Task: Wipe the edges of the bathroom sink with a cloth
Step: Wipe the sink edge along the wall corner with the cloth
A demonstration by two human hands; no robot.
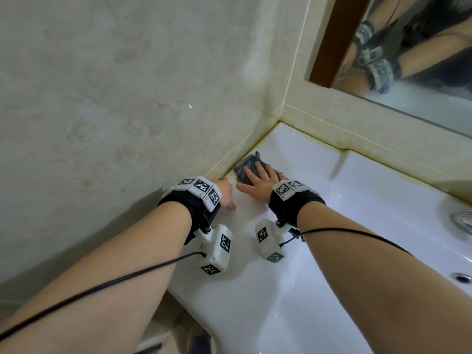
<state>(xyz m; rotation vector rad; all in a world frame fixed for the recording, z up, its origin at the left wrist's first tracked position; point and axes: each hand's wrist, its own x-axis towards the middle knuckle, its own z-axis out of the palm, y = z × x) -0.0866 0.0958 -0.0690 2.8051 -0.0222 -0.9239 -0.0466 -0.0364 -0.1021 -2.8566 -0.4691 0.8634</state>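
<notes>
A white bathroom sink [344, 200] fills the lower right, and its left edge runs along the beige wall. A dark grey cloth [246, 166] lies flat on that left edge near the back corner. My right hand [260, 182] presses flat on the cloth with the fingers spread, covering its near part. My left hand [226, 191] rests on the sink edge right beside the wall, just left of the right hand, with nothing in it. Most of its fingers are hidden behind the wrist band.
A beige tiled wall [115, 98] stands on the left, and a tiled ledge [370, 134] runs behind the sink. A mirror [408, 47] hangs above it. The tap's metal base [462, 221] and an overflow hole [462, 277] show at the right. Cables run along both forearms.
</notes>
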